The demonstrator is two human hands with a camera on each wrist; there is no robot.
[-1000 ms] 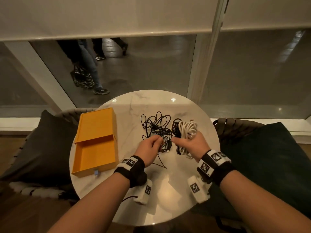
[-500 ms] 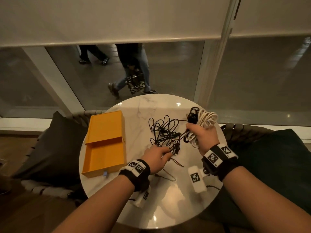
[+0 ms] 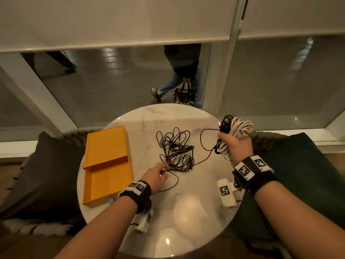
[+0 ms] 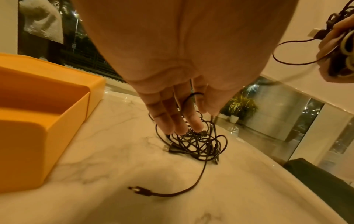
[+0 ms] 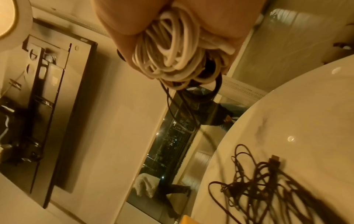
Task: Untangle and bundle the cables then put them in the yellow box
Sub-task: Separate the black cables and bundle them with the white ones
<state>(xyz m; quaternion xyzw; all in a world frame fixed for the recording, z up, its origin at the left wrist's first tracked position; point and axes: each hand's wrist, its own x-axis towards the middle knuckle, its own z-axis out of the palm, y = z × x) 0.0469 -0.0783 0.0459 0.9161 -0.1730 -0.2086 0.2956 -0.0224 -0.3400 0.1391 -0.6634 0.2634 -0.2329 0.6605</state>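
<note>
Over the right edge of the round marble table [image 3: 186,116], right hand [image 3: 236,146] is clenched round a mixed bundle: white cable coils [image 3: 238,135] plus a black cable [image 3: 225,123], lifted clear of the tabletop. Right wrist view confirms it: white loops [image 5: 168,50] packed in the palm, black loops hanging just under them. One thin black strand [image 3: 202,141] runs from that bundle in a slack arc down to the table and on toward the loose pile. Left hand [image 3: 155,176] is low at the near edge of the tangled black cables [image 3: 175,150], fingers [image 4: 180,119] mostly straight and pointing down onto the strands; one black loop crosses a finger, thumb hidden, so real pinch or just touching: can't tell. Tangle lies flat mid-table, well apart from the lifted bundle except for the linking strand. One free cable end with a plug [image 4: 141,192] trails toward the person, lying on the marble. Yellow box [image 3: 107,161] sits on the left side of the table, drawer slid partly out toward the person, nothing visible inside it. Dark cushions [image 3: 46,174] flank the table. Behind it, glass panels under lowered blinds [image 3: 112,21], a passer-by with a bag [image 3: 184,95] outside.
</note>
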